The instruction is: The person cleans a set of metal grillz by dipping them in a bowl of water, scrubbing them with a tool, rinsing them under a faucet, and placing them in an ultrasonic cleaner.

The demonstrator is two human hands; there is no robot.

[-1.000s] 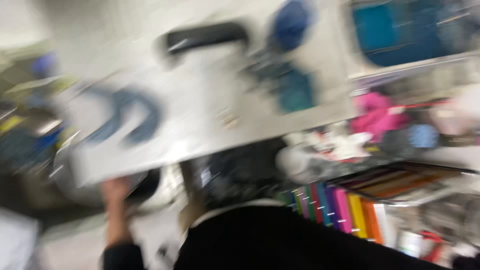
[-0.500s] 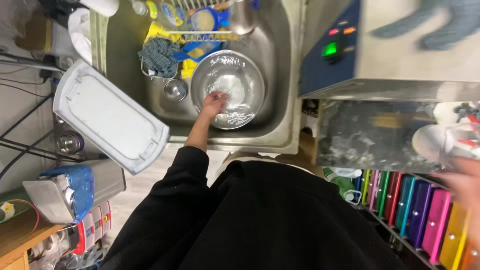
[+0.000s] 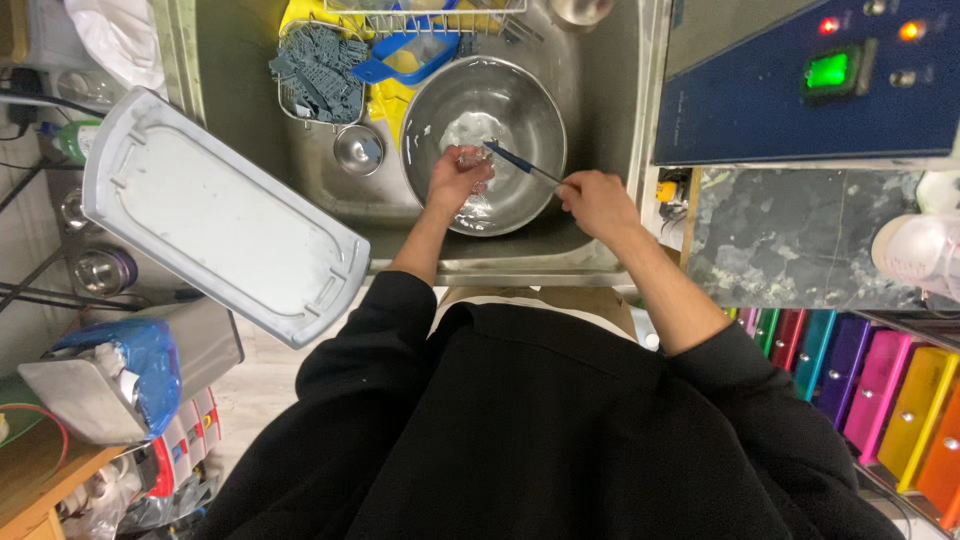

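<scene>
Head view: a small clear object [image 3: 472, 158] is sitting in the left hand [image 3: 457, 178], fingers curled around it, over a steel bowl [image 3: 524, 112] in the sink [image 3: 590, 75]. Right hand [image 3: 597, 203] is pinching a thin blue tool [image 3: 520, 163], its tip touching the object. Grey tray [image 3: 215, 215] is leaning at left.

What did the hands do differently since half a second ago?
The right hand came over from the side to the sink and now holds a thin blue tool, its tip over the bowl. The left hand stayed in the bowl, closed on something small and clear. Bowl and white tray kept their places.
</scene>
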